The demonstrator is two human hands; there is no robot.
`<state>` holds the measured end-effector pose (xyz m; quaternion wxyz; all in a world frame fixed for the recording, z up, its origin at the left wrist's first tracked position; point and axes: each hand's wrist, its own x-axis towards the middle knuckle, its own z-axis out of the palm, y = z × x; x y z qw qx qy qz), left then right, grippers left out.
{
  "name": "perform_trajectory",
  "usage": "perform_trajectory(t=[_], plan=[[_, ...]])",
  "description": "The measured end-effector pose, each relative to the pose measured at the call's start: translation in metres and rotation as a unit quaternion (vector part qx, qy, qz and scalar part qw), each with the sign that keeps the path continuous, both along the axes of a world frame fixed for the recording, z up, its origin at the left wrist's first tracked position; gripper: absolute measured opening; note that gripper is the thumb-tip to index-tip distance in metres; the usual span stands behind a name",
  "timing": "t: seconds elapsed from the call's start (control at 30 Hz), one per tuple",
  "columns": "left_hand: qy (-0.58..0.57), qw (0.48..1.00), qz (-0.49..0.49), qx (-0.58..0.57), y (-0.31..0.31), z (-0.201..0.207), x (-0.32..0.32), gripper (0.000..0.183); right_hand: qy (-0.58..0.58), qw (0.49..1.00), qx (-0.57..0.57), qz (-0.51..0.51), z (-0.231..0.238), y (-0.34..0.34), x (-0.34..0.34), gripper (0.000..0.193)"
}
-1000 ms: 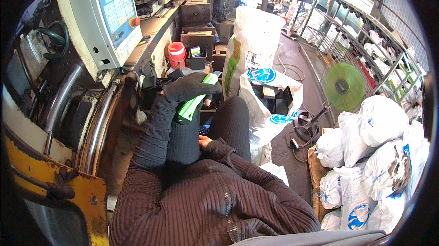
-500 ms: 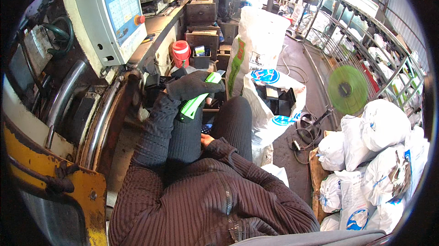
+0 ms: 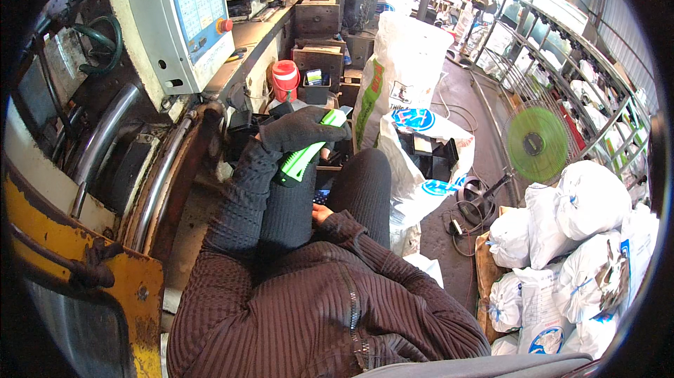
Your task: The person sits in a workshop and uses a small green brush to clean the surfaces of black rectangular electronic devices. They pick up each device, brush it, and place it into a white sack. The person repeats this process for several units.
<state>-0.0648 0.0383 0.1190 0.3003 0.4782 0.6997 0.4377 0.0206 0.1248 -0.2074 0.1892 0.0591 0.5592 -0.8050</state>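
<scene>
Gripping position noted: L hand (image 3: 298,130), in dark grey glove, has fingers clenched round a green tool (image 3: 302,162), approx. mid-length. Loc. of tool: over L thigh (image 3: 284,220), fwd of torso. It lies across & under the L fingers, both ends projecting past the glove. L hand is the nearer, in direct contact. R hand (image 3: 321,213), bare, is low between the thighs, apart from tool; tool's near end sits ahead & slightly L of it. R fingers partly hidden by the sleeve (image 3: 354,230); cannot tell if holding anything.

Orientation: tool's long axis runs diag., near end low-L over the thigh, far end up-R, away from the body. It points fwd & R, twd. the tall white sack (image 3: 407,72); actual gap n/k. Small grey piece at far end; cannot confirm if part of tool.

Surroundings: opened white bag (image 3: 407,199) w/ black parts (image 3: 441,157) beyond R knee; red bucket (image 3: 285,81) ahead of L hand; control panel (image 3: 195,16) to L; green fan (image 3: 537,142) to R.
</scene>
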Motion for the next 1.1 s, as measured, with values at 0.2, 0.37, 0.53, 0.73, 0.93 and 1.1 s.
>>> perform_trajectory(t=[0.2, 0.37, 0.53, 0.73, 0.93, 1.1], plan=[[-0.003, 1.000, -0.004, 0.008, 0.007, -0.002, -0.001, 0.023, 0.060, 0.998, 0.035, 0.002, -0.028, 0.014, -0.007, 0.043], [-0.014, 1.000, -0.003, 0.007, 0.007, -0.005, -0.004, 0.023, 0.037, 0.998, 0.039, 0.011, -0.007, 0.009, -0.002, 0.044], [-0.019, 1.000, -0.007, 0.013, 0.006, -0.002, -0.002, 0.033, 0.073, 0.997, 0.039, 0.000, -0.039, 0.009, -0.012, 0.043], [0.020, 0.999, -0.027, 0.021, 0.004, -0.009, -0.010, 0.025, 0.005, 0.999, 0.026, -0.032, 0.002, 0.000, 0.002, 0.042], [0.139, 0.984, -0.062, 0.088, 0.003, -0.010, -0.010, 0.025, -0.005, 1.000, 0.008, -0.019, 0.009, 0.001, 0.004, 0.040], [-0.009, 1.000, -0.002, -0.004, 0.006, -0.006, -0.009, 0.025, 0.017, 0.999, 0.048, -0.020, 0.025, 0.002, 0.009, 0.040]])
